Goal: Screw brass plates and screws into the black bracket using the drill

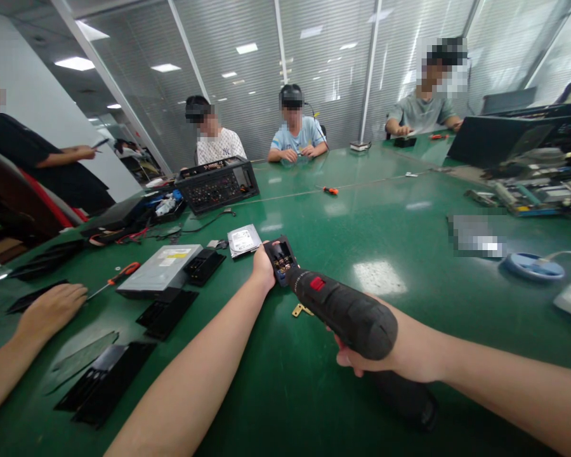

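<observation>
My left hand (pixel 263 269) grips a small black part (pixel 282 259) with copper-coloured pieces inside, its fingers mostly hidden behind the part. My right hand (pixel 409 346) is wrapped round a black cordless drill (pixel 345 311) with a red switch on top. The drill's front end points at the black part and overlaps it; whether they touch I cannot tell. On the table just below lie small brass-coloured brackets (pixel 301 310). A hard drive (pixel 243 241) rests beyond my left hand.
A co-worker's hand (pixel 52 310) lies at the left, near a screwdriver (pixel 124 273). A silver optical drive (pixel 159 271) and black plastic pieces (pixel 109 384) occupy the left side. A black computer case (pixel 216 187) stands farther back. Boards (pixel 533 197) are piled right, and co-workers sit opposite.
</observation>
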Demonstrator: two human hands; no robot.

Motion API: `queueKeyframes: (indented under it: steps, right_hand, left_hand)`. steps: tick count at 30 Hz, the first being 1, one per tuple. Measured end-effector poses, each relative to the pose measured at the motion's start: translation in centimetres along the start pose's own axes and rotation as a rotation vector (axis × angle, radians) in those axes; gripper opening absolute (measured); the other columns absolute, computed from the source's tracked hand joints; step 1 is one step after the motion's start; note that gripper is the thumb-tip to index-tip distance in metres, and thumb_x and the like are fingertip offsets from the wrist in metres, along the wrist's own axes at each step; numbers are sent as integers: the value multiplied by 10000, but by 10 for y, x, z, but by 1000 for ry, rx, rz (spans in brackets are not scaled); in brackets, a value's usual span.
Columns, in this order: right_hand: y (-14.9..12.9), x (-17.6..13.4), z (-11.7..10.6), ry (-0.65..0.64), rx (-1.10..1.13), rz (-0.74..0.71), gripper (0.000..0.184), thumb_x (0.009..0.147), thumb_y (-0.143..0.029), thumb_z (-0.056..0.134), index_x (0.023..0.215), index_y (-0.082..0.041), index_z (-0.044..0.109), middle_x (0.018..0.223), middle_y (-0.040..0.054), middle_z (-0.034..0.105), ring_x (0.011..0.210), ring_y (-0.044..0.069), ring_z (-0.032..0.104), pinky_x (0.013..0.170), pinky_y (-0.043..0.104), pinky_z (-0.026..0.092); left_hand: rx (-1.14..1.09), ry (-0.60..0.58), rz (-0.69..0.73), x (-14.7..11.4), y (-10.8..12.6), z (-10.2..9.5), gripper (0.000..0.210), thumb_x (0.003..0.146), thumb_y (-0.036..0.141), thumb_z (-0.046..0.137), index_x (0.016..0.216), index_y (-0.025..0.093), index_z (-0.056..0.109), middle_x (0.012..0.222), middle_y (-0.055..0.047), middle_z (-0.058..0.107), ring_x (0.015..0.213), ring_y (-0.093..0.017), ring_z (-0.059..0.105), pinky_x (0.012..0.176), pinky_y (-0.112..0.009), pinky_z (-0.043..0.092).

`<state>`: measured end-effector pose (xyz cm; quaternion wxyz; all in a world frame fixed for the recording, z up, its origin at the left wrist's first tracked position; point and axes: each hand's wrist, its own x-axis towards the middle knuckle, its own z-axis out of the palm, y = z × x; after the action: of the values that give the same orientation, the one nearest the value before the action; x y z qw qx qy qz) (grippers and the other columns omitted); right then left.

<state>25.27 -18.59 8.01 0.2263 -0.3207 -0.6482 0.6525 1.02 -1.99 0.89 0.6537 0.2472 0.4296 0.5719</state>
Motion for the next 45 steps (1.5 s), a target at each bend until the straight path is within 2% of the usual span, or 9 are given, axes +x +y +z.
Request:
queueKeyframes:
  steps: [7, 16, 21, 30, 36, 45]
  right_hand:
    - [0, 0, -1, -3, -14, -50, 252, 689, -181, 834, 756, -164, 591, 686, 7, 666, 595, 152, 654, 563, 255, 534]
    - [-3, 0, -1, -15, -25, -45, 268, 702, -227, 837, 714, -170, 576, 666, 15, 656, 589, 160, 649, 545, 257, 529]
    - [-4, -1, -1, -9, -32, -28, 274, 716, -244, 835, 738, -174, 572, 684, 11, 657, 592, 160, 656, 536, 252, 524]
    - [-7, 1, 1, 18, -7, -104, 243, 657, -168, 825, 712, -169, 589, 650, -4, 661, 573, 145, 626, 540, 244, 494]
    - [-6, 3, 1, 9, -1, -88, 231, 650, -154, 826, 696, -167, 600, 589, -23, 638, 535, 132, 599, 544, 247, 490]
    - [-3, 3, 1, 26, 17, -5, 279, 625, -187, 864, 707, -153, 600, 625, -10, 642, 535, 125, 606, 507, 223, 473]
  left_hand:
    - [-20, -9, 5, 3, -2, 0, 209, 848, 385, 490, 837, 218, 616, 631, -87, 662, 564, -280, 649, 655, -504, 572]
    - [-29, 0, 21, 5, -3, 1, 239, 806, 344, 536, 889, 160, 664, 617, -60, 639, 544, -262, 652, 639, -466, 588]
    - [-24, 6, 27, 3, -3, 2, 231, 821, 347, 519, 850, 161, 653, 620, -66, 643, 536, -261, 651, 613, -454, 584]
    - [-1, -17, -10, -3, -1, 6, 296, 854, 374, 465, 859, 147, 656, 619, -93, 653, 539, -279, 651, 567, -460, 575]
    - [-12, -2, -15, -4, 2, 7, 280, 856, 361, 455, 835, 158, 646, 630, -91, 663, 548, -277, 661, 572, -466, 587]
    - [-11, 1, -4, -6, 2, 8, 228, 845, 323, 453, 763, 178, 609, 598, -74, 624, 516, -275, 634, 537, -471, 573]
